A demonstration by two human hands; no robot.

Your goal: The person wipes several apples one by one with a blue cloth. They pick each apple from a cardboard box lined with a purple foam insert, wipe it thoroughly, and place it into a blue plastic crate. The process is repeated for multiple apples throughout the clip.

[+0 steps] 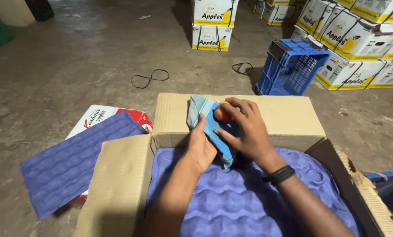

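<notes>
A blue slatted plastic crate (290, 66) stands on the grey concrete floor (73, 57) at two o'clock. Just beside it, further toward two o'clock, white and yellow cardboard fruit cartons (354, 44) are stacked, bound with black straps. At twelve o'clock two more such cartons (213, 24) sit one on the other. A loose black strap loop (150, 77) lies at eleven o'clock, and another (243, 68) near the crate. At nine o'clock a purple dimpled fruit tray (69, 164) lies over a flattened red and white carton (99, 117).
</notes>
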